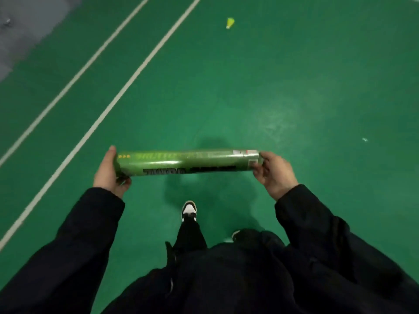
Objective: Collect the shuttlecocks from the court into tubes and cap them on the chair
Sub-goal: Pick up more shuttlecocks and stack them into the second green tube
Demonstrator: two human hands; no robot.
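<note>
A long green shuttlecock tube lies level in front of me, held at both ends above the court floor. My left hand cups its left end, palm over the end and fingers curled under. My right hand grips the right end with curled fingers. A yellow-green shuttlecock lies on the green floor far ahead, a little right of centre. Whether the tube's ends are capped cannot be told.
Two white court lines run diagonally across the left side of the green floor. A grey area lies beyond them at the upper left. A small white scrap lies at the right. My shoe is below the tube.
</note>
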